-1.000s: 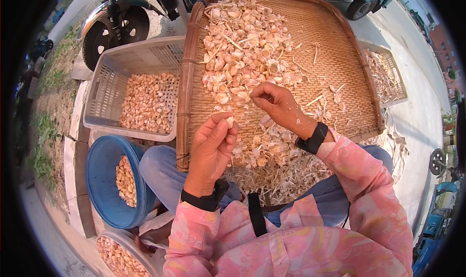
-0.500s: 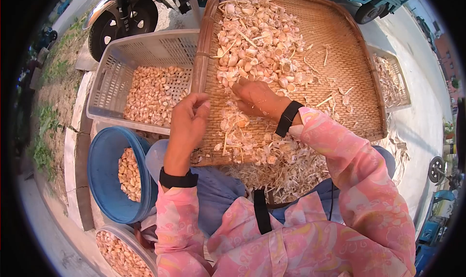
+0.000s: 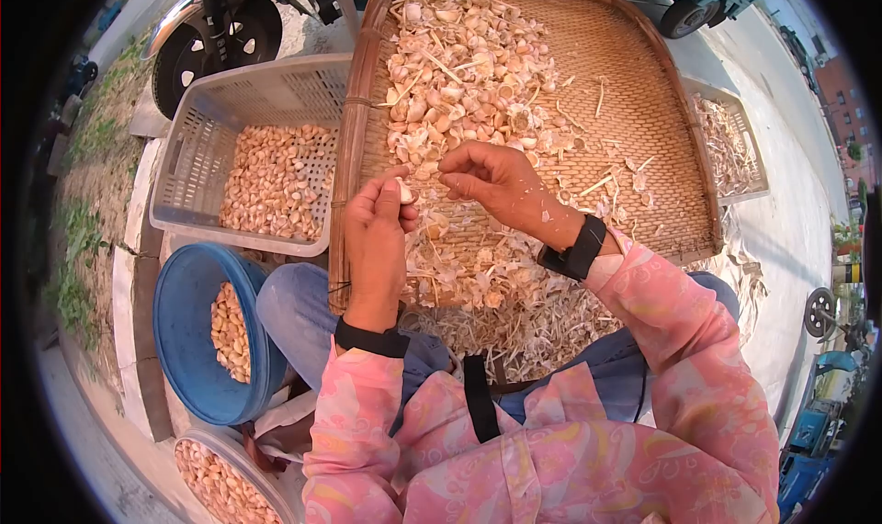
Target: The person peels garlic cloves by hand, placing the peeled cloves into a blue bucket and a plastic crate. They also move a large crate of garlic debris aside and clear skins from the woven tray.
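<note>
Pinching one garlic clove [image 3: 404, 191], left hand [image 3: 375, 239] sits beside right hand [image 3: 496, 186], its grip unclear, over one woven tray [image 3: 643, 111].

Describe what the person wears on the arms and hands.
The left sleeve and right sleeve are long, pink, with a pale swirl pattern. Each wrist has a black band. The left hand and right hand wear no gloves.

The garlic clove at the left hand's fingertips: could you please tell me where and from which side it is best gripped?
Pinch the garlic clove across its exposed upper end, coming from the right, where it pokes out past the fingers of the left hand. Its lower part is hidden in that grip. Small and rounded, it probably suits a fingertip pinch.
</note>
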`<state>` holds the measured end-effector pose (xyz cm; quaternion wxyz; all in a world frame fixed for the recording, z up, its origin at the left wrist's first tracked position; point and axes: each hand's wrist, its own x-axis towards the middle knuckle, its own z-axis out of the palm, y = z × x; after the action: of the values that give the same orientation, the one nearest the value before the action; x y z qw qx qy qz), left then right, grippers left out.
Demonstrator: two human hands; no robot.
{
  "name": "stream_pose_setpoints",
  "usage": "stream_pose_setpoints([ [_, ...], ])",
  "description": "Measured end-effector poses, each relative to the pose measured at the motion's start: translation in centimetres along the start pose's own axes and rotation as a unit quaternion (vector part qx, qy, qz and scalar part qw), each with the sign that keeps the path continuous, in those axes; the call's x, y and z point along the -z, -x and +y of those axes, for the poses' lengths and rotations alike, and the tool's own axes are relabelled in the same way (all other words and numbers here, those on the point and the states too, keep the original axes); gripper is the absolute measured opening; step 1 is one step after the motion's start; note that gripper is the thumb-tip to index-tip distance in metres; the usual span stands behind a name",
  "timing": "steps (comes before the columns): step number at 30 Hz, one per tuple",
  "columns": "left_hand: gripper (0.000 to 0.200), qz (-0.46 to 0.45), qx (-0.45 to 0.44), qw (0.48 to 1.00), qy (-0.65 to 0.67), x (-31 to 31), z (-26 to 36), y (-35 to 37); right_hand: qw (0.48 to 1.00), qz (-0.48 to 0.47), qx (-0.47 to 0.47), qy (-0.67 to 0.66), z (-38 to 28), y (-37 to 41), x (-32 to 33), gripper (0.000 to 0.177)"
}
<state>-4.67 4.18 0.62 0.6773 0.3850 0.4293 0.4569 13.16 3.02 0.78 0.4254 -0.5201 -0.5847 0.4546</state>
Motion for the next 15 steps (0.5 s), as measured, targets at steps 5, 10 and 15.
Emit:
stream_pose_setpoints([
  [5, 0.03, -0.083, 0.054, 0.986, 0.137, -1.0, 5.4, 4.0, 0.9, -0.058, 0.163, 0.4, 2.0, -0.1, 1.3, 0.013],
  [10, 0.03, -0.365, -0.043, 0.921, 0.129, -2.9, 10.8, 11.2, 0.853, -0.118, 0.086, 0.501, 2.6, 0.0, 0.0, 0.015],
  [15, 0.02, -0.465, -0.031, 0.798, 0.384, -5.3, 11.4, 17.7, 0.94, -0.054, 0.037, 0.336, 2.8, 0.1, 1.7, 0.018],
])
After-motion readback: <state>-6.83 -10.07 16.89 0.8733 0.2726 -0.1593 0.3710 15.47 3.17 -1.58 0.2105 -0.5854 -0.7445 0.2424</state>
